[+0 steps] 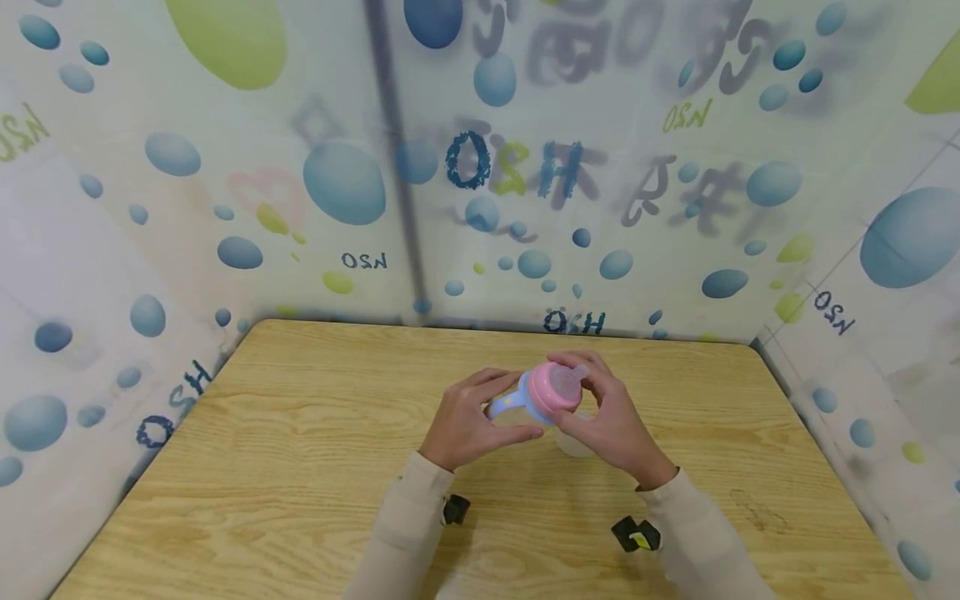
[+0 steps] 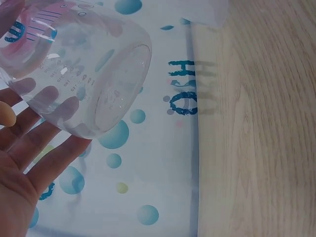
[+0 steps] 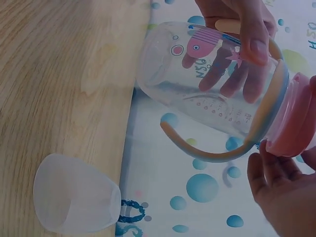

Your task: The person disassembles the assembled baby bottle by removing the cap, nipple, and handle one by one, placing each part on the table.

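In the head view, your left hand [image 1: 476,421] grips the clear bottle [image 1: 534,404], tilted above the surface [image 1: 322,417], while your right hand [image 1: 615,421] has its fingers round the pink top [image 1: 553,388].

In the left wrist view, your left fingers lie spread behind the see-through wall; keep that support even, I'd say, without squeezing hard.

In the right wrist view, your left thumb closes the hold from the near side and your right fingertips sit at the top's rim. You seem to be working the top (turning, perhaps), so keep the body steady and let only the right hand move.

Count one bottle, one top, two handles [image 3: 200,157] and one translucent cover [image 3: 76,195] on the surface, apart from the bottle.
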Action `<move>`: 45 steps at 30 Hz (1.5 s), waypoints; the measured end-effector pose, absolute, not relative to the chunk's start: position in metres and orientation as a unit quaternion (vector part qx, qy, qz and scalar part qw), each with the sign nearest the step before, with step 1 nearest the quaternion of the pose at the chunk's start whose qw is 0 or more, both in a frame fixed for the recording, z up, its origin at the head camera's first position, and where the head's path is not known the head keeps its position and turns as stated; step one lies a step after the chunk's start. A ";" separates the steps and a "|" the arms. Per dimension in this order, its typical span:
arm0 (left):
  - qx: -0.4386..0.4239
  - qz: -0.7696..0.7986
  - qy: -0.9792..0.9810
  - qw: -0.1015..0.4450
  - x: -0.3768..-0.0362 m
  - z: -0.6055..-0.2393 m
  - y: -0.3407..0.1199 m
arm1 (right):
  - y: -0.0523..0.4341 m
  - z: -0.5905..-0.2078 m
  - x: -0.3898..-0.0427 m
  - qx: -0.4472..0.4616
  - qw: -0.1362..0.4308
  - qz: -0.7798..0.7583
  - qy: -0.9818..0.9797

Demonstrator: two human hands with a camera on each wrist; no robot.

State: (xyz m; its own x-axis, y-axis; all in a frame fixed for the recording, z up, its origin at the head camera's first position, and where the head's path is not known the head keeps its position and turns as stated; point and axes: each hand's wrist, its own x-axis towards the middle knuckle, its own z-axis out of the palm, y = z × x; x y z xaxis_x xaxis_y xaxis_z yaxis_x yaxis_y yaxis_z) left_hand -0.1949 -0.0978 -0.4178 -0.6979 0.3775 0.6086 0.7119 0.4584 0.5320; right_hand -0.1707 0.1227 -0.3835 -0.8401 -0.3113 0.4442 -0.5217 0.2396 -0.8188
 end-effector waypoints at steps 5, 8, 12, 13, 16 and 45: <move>-0.327 -0.401 -0.831 0.204 -0.195 -0.418 -0.098 | 0.124 -0.385 -0.172 0.282 0.074 0.576 -0.764; -0.325 -0.400 -0.834 0.200 -0.195 -0.418 -0.098 | 0.125 -0.385 -0.172 0.285 0.069 0.578 -0.761; -0.327 -0.402 -0.831 0.202 -0.195 -0.418 -0.097 | 0.125 -0.385 -0.170 0.279 0.074 0.568 -0.770; -0.327 -0.402 -0.831 0.204 -0.195 -0.419 -0.097 | 0.125 -0.385 -0.169 0.272 0.079 0.562 -0.777; -0.327 -0.394 -0.832 0.214 -0.196 -0.419 -0.097 | 0.124 -0.385 -0.167 0.240 0.100 0.541 -0.800; -0.320 -0.387 -0.835 0.225 -0.195 -0.418 -0.098 | 0.109 -0.386 -0.164 0.155 0.175 0.496 -0.836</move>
State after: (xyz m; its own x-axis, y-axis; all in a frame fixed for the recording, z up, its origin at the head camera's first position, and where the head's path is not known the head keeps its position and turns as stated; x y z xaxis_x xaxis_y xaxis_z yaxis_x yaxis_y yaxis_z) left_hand -0.1951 -0.0981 -0.4175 -0.6937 0.3606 0.6235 0.7089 0.4950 0.5024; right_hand -0.1636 0.1090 -0.3859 -0.8908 -0.0863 0.4461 -0.4330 0.4592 -0.7757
